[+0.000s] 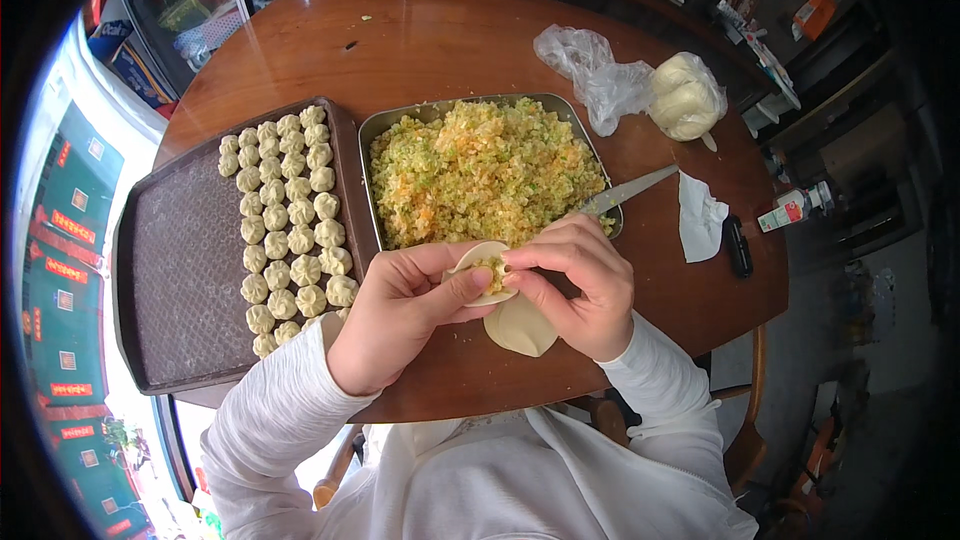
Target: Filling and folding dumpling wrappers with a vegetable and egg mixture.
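My left hand (410, 305) cups a round dough wrapper (470, 261) with a dab of yellow-green filling inside, its thumb pressing on the filling. My right hand (578, 285) pinches the wrapper's right edge between thumb and fingertips. Below the hands, more dough wrappers (520, 328) lie on the table, partly covered by my right hand. Just beyond sits a metal tray (366, 180) heaped with chopped filling (480, 170) of yellow, green and orange bits. A flat metal blade (645, 187) rests across that tray's right rim, its near end hidden behind my right hand.
At the left, a dark baking tray (180, 270) bears rows of pleated buns (300, 210) on its right side. Dough in a clear plastic bag (685, 100), a crumpled bag (600, 75), a white tissue (702, 218) and a black object (738, 246) lie at the table's right.
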Motion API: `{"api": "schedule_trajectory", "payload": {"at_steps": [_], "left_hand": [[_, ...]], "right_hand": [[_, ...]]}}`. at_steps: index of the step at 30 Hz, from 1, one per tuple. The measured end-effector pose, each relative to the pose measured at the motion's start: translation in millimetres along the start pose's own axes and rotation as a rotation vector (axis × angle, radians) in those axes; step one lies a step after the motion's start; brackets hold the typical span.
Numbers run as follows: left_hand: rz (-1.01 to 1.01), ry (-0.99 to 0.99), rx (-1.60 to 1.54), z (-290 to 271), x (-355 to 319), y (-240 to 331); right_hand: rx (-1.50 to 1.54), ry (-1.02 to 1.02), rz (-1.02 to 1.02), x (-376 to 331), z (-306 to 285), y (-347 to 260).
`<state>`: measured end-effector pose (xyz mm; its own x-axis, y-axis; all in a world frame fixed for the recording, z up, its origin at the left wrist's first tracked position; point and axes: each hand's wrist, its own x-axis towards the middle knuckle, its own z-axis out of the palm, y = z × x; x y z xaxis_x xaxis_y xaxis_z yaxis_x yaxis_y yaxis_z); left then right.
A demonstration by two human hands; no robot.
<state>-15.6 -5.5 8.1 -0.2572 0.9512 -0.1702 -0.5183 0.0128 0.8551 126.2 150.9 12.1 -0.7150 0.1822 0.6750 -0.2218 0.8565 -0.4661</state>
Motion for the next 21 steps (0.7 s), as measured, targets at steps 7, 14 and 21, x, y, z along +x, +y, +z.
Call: {"api": "schedule_trajectory", "payload": {"at_steps": [7, 14, 21], "left_hand": [[0.041, 0.000, -0.005, 1.0, -0.1, -3.1], [0.074, -0.016, 0.005, 0.7, 0.6, -3.4], [0.068, -0.010, -0.001, 2.0, 0.7, -3.4]], "right_hand": [[-0.031, -0.052, -0.007, 0.8, 0.1, 0.6], [0.001, -0.074, 0.038, 1.0, -0.4, -0.7], [0.202, 0.041, 0.223, -4.6, 4.0, 0.3]]}}
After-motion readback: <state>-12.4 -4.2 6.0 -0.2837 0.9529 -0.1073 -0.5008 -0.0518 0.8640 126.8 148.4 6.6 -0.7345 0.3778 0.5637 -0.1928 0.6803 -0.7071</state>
